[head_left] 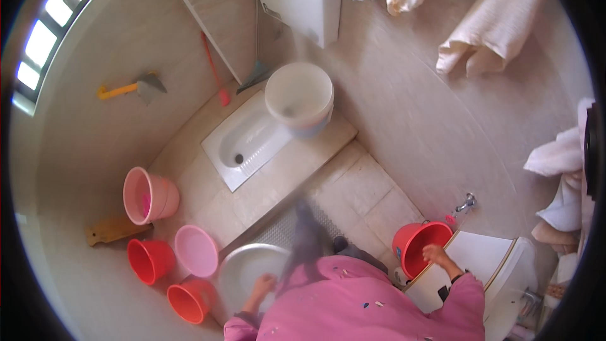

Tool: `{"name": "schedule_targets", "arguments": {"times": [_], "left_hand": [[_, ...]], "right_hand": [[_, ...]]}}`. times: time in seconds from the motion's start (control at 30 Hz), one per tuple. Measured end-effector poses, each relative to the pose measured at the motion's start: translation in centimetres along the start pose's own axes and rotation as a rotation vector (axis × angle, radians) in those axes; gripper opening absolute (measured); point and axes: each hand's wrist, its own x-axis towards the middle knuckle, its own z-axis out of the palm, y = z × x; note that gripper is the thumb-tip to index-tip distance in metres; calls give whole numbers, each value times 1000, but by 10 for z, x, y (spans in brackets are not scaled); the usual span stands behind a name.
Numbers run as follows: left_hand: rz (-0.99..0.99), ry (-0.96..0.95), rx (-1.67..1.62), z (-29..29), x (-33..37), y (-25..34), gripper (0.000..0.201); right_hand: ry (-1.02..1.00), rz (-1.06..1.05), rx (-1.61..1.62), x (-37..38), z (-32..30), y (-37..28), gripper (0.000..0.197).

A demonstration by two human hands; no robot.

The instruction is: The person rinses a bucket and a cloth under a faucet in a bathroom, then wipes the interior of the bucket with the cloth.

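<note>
My left hand (265, 283) hangs low over the right side of a wide silver basin (230, 271) on the floor. Its fingers are small and unclear here, so their state and any contact with the basin are hard to judge. Out to the right, my right hand (435, 254) appears above the rim of a red bucket (406, 243), close to a white lidded appliance (476, 247). The fingers are loosely bent, a little apart, and hold nothing I can see. My pink sleeves and top cover the lower middle, and a dark trouser leg (309, 240) is blurred.
Pink and red buckets (151, 262) cluster at left near a wooden board (113, 230). A raised step (252, 205) carries a squat toilet (252, 132) and a large white bucket (300, 88). A wall tap (467, 202) juts out; towels (492, 25) hang upper right.
</note>
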Motion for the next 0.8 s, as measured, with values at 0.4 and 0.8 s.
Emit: {"name": "schedule_targets", "arguments": {"times": [0.4,0.8], "left_hand": [[-15,145,-284,-47,46,97,12],[-383,108,-270,13,-17,103,25]], "right_hand": [[-110,-361,-89,251,157,-326,40],[174,-173,460,418,270,-423,65]]}}
